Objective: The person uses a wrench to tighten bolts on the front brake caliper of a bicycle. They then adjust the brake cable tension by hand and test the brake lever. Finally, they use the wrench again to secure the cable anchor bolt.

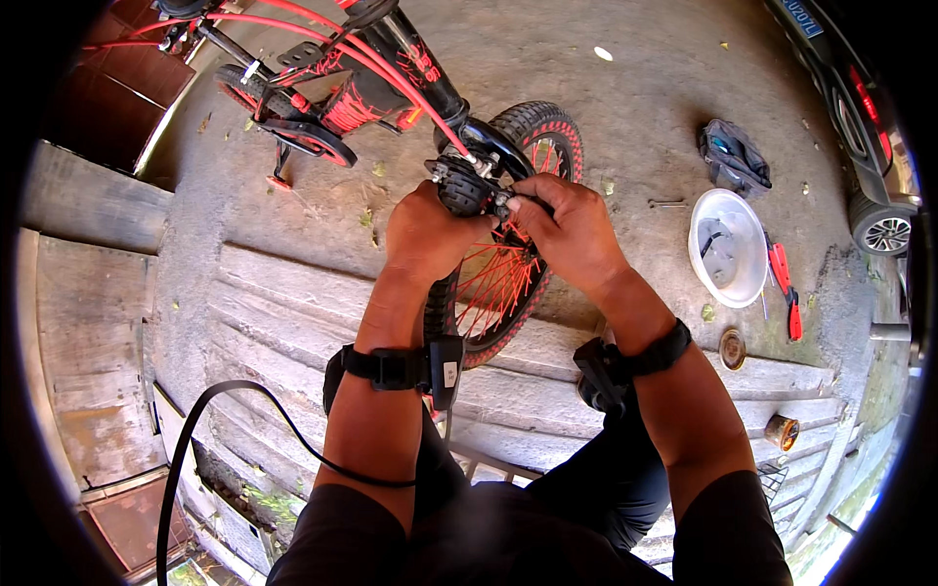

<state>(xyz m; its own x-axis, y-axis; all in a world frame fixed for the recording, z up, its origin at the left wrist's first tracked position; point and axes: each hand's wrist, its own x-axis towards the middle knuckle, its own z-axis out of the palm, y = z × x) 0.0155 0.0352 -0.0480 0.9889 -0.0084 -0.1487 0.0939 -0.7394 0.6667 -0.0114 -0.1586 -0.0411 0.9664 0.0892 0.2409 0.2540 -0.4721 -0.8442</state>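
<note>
A black bicycle with red cables and a red-spoked wheel [489,283] stands in front of me. At the fork crown, over the tyre, sits a black ribbed, rounded part [463,188] with small metal fittings around it. My left hand [430,230] is closed on this part from the near left, its thumb reaching toward the right. Opposite it, my right hand [567,223] pinches at a small metal fitting [503,203] on the part's right side. The fingertips partly hide that fitting, so its exact kind is unclear.
To the right stand a white plastic tub [728,248], a dark bag [734,156], a red-handled tool [785,291] and a wrench [667,203]. Two small round containers, one brown-rimmed tin [732,349], lie nearer. A parked car [860,117] borders the far right; pale slabs [293,322] lie underneath.
</note>
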